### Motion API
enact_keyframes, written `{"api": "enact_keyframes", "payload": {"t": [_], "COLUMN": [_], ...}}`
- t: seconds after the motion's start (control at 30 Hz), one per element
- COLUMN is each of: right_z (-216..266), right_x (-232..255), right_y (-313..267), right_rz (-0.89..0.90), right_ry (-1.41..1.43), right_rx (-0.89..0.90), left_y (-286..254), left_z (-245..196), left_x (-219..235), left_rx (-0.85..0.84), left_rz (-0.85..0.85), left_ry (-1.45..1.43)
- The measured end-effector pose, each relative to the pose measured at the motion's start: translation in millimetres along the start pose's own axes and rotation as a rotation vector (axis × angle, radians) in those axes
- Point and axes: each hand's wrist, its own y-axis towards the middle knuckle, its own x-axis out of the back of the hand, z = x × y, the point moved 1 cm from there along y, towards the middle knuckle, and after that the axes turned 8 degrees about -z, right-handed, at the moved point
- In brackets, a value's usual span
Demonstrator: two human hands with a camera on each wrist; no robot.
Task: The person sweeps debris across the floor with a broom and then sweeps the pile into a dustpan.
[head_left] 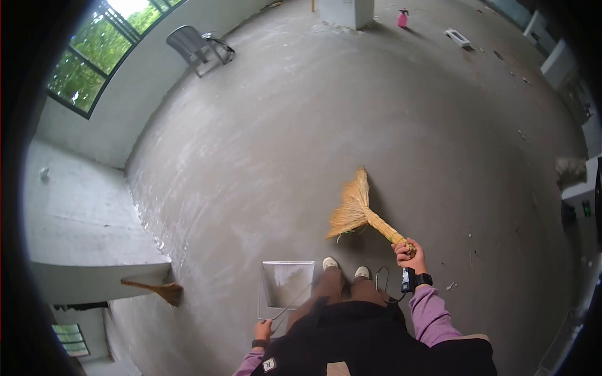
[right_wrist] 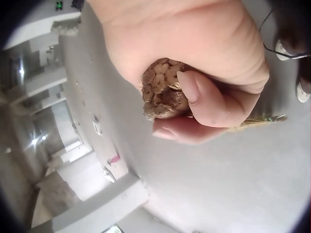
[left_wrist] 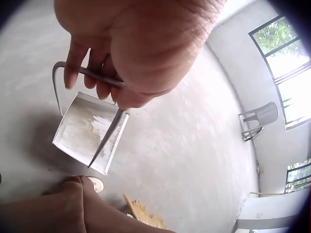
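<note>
A straw broom (head_left: 351, 210) is in my right hand (head_left: 411, 255), its bristles fanned out to the front left, over or on the grey floor. In the right wrist view my right hand (right_wrist: 194, 73) has fingers and thumb wrapped round the handle end (right_wrist: 163, 90). Beside my feet on the left stands a white dustpan (head_left: 288, 285) with a thin metal handle. My left hand (head_left: 263, 330) grips that handle; the left wrist view has the fingers of my left hand (left_wrist: 131, 48) curled round the metal rod (left_wrist: 104, 78), above the dustpan (left_wrist: 90, 126).
A grey chair (head_left: 191, 47) stands by the window wall. A second broom (head_left: 168, 292) leans at the left ledge. Farther off are a pillar (head_left: 347, 12), a pink spray bottle (head_left: 402, 19) and a white frame (head_left: 458, 39). Small debris (head_left: 451, 286) lies to the right.
</note>
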Motion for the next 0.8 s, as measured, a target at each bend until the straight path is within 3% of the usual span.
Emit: {"api": "enact_keyframes", "payload": {"t": [0.1,0.13,0.23,0.37,0.5,0.57,0.67,0.77,0.8], "right_z": [38.3,53.1,78.2,95.2,85.0,71.2,85.5,62.5,55.6], "right_x": [48.8,62.0,98.2,137.7,122.6,103.2,82.2,49.7,32.1], "right_y": [-60.2,-80.3,-136.5,-162.8,-155.7,-152.5,-143.3,-140.2,-137.7], "right_rz": [0.054,0.061,0.06,0.049,0.087,-0.024,-0.052,-0.075,-0.009], "right_ry": [0.057,0.067,0.112,0.066,-0.067,-0.187,-0.294,-0.322,-0.322], "right_rx": [0.092,0.147,0.316,0.467,0.569,0.594,0.449,0.339,0.262], "left_y": [7.4,31.9,17.8,6.5,-4.4,-15.2,-52.3,-66.2,-68.3], "left_z": [-5.4,14.6,-1.1,-1.6,9.7,15.2,2.9,10.9,9.3], "left_x": [5.9,6.1,10.2,19.4,25.0,19.9,-9.9,-11.9,-9.5], "left_rx": [-0.086,-0.287,-0.159,-0.096,-0.111,-0.103,-0.116,-0.036,-0.004], "left_rz": [0.017,0.067,0.024,0.035,0.037,0.029,-0.024,-0.011,-0.016], "left_ry": [0.071,0.209,0.066,0.001,0.0,-0.007,0.021,-0.002,-0.051]}}
